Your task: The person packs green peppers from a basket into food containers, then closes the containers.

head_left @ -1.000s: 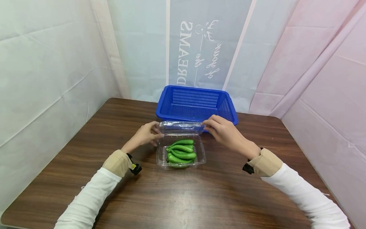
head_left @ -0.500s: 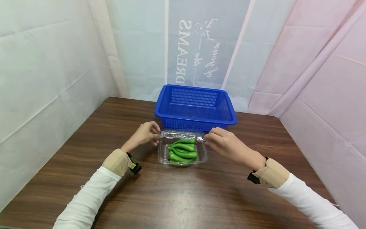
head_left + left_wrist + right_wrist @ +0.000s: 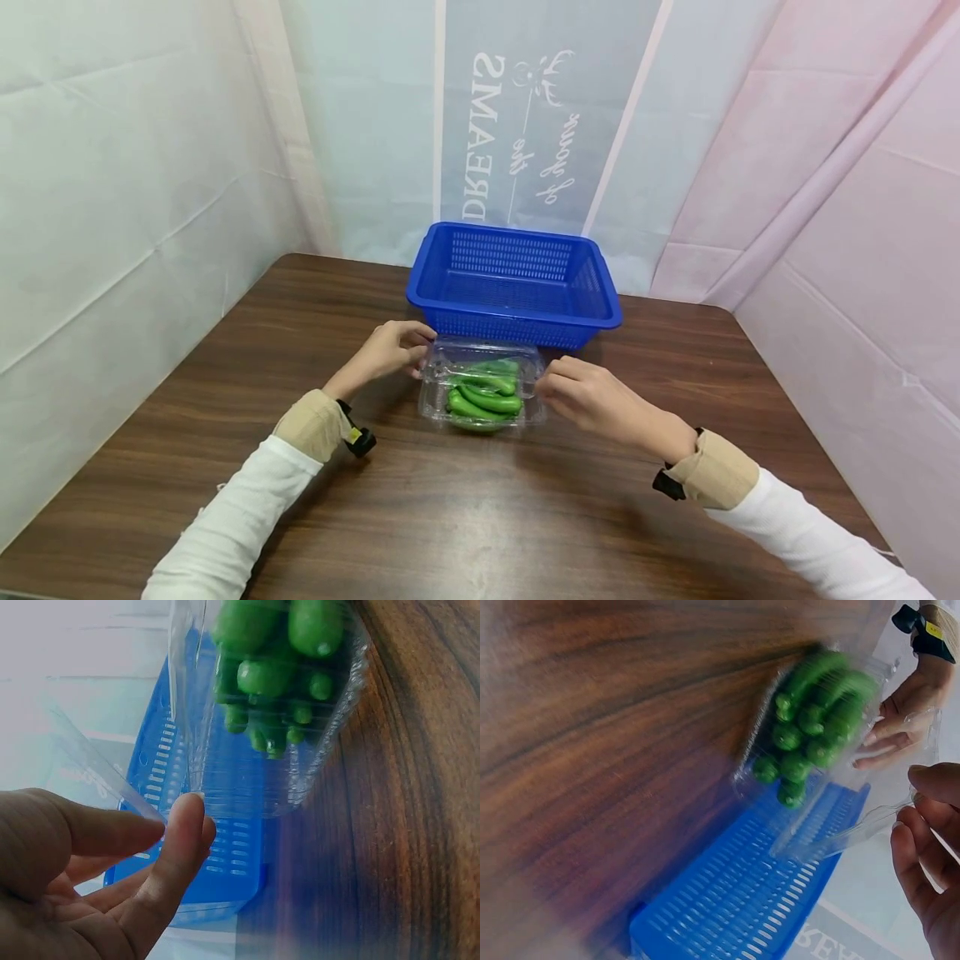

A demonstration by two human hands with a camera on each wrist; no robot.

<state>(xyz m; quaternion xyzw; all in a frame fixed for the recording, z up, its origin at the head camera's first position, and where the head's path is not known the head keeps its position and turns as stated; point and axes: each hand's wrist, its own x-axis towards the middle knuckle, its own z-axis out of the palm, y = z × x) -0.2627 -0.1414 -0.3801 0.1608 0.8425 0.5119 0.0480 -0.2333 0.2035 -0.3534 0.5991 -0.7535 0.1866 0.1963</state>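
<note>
A clear plastic clamshell box (image 3: 431, 408) sits on the table, its hinge side toward a blue basket, with several long green peppers (image 3: 491, 403) inside. Its see-through lid (image 3: 855, 831) slants up from the hinge and partly covers the peppers in the head view. My right hand (image 3: 592, 400) pinches the lid's edge between thumb and fingertips. At the opposite side, my left hand (image 3: 386, 354) has thumb and forefinger together at the lid's corner, where the clear sheet runs in between them. The left wrist view shows the pepper ends (image 3: 262, 675) through the box wall.
The blue plastic basket (image 3: 517, 321) with slotted walls stands just behind the box. Dark wood-grain table (image 3: 480, 517) spreads around them. Pale fabric (image 3: 360, 125) hangs at the back and both sides.
The lid has swung down from nearly upright and forward over the peppers. The right hand has come down and nearer with it; the left hand has shifted slightly right, onto the lid's corner.
</note>
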